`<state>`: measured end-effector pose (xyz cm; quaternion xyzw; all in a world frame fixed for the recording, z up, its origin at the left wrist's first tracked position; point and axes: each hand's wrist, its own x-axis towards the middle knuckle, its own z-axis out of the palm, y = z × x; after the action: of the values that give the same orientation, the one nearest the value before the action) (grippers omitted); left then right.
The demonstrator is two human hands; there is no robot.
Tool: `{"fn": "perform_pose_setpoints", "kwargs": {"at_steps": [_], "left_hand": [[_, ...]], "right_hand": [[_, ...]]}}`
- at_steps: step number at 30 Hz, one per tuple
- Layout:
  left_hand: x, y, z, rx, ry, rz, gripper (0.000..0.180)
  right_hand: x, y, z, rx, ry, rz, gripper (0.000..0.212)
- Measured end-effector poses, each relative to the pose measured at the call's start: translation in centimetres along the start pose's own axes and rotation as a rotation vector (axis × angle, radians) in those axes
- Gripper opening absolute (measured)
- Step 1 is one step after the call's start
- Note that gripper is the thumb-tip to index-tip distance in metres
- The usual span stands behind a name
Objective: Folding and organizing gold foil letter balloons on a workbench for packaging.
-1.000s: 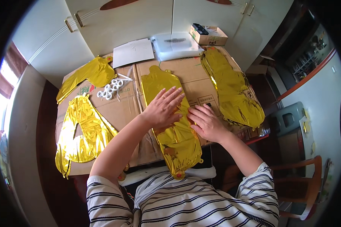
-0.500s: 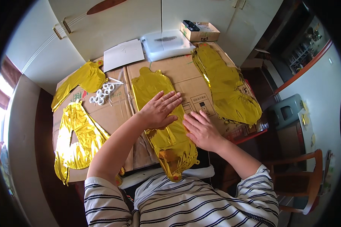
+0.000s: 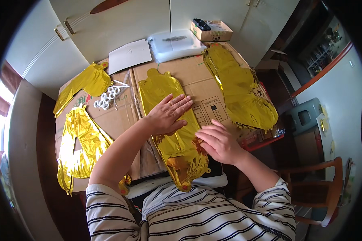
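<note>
A flat gold foil balloon (image 3: 167, 90) lies lengthwise before me on the cardboard, its near end over the edge by my body. Palm down on its middle rests my left hand (image 3: 171, 115), fingers stretched out. At the balloon's right edge is my right hand (image 3: 220, 142), its fingers a little bent and raised; whether they touch the foil is hard to tell. Other gold foil balloons lie around: a stack (image 3: 241, 90) on the right, one piece (image 3: 86, 82) at the far left and a shiny one (image 3: 82, 146) at the near left.
White ribbon rolls (image 3: 107, 97) sit between the left balloons. Along the back are a white sheet (image 3: 130, 57), a pack of clear plastic bags (image 3: 176, 46) and a small cardboard box (image 3: 211, 31) with a black object. A wooden chair (image 3: 315, 188) stands at the right.
My right hand has lifted from lying flat on the balloon's right edge and moved slightly right, its fingers now bent. My left hand stays almost in place.
</note>
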<state>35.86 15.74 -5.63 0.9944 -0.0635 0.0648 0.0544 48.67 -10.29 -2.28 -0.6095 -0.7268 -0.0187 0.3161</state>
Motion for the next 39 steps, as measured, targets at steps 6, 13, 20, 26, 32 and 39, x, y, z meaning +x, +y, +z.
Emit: {"fn": "perform_pose_setpoints", "kwargs": {"at_steps": [6, 13, 20, 26, 32, 39], "left_hand": [[0.1, 0.1, 0.0, -0.046, 0.03, -0.025, 0.078], [-0.7, -0.8, -1.7, -0.281, 0.391, -0.041, 0.066], [-6.6, -1.7, -4.2, -0.161, 0.406, -0.128, 0.021], [-8.7, -1.4, -3.3, -0.184, 0.356, -0.14, 0.027], [-9.1, -1.4, -2.6, -0.194, 0.408, -0.14, 0.031], [-9.2, -1.6, -2.3, -0.172, 0.424, -0.114, 0.031]], "right_hand": [[2.9, -2.0, 5.0, -0.063, -0.079, -0.095, 0.033], [3.0, -3.2, 5.4, -0.151, -0.133, -0.098, 0.035], [3.1, -3.3, 5.2, -0.13, -0.17, -0.08, 0.04], [3.7, -3.3, 4.6, -0.13, -0.192, -0.1, 0.039], [5.6, -4.2, 4.7, -0.118, -0.138, -0.077, 0.041], [7.3, -5.7, 9.2, -0.168, -0.222, -0.057, 0.047]]}}
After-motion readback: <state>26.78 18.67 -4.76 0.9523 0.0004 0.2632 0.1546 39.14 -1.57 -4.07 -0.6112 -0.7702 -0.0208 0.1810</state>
